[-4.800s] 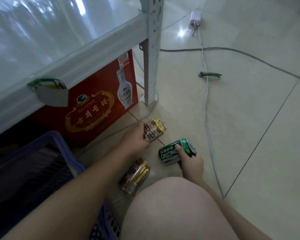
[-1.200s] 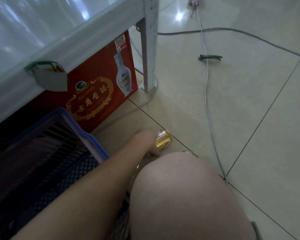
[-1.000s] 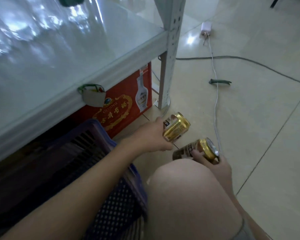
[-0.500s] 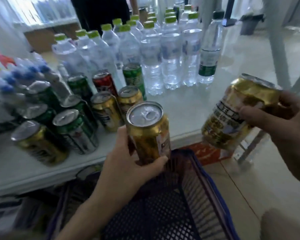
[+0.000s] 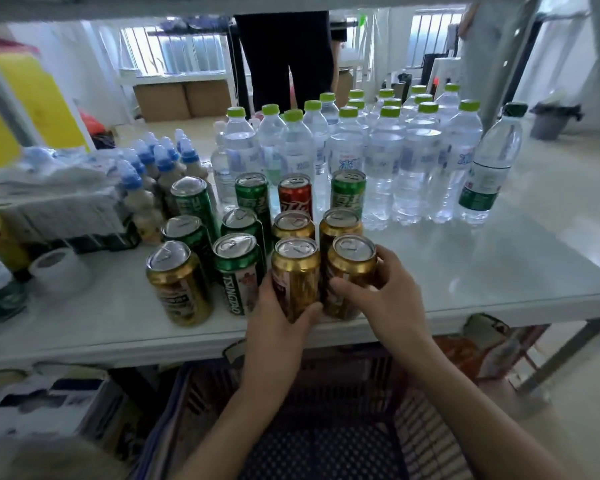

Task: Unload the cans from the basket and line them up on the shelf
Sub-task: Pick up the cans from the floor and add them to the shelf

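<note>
Two gold cans stand upright side by side at the front of the white shelf (image 5: 499,278). My left hand (image 5: 278,323) is wrapped around the left gold can (image 5: 295,271). My right hand (image 5: 381,299) grips the right gold can (image 5: 350,271). Both cans rest on the shelf in the front row, next to a green Tsingtao can (image 5: 238,271) and another gold can (image 5: 177,282). Behind them stand several more green, gold and red cans in rows. The blue basket (image 5: 326,427) sits below the shelf between my arms, and I see no cans in it.
Several clear water bottles (image 5: 378,161) with green caps fill the back of the shelf. Small blue-capped bottles (image 5: 153,168) and wrapped packs stand at the left, with a tape roll (image 5: 61,271). A person in dark clothes (image 5: 284,60) stands beyond the shelf. A shelf post (image 5: 499,57) rises at the right.
The view rose from the floor to the shelf. Both hands carried the gold cans up and set them upright in the front row, side by side.
</note>
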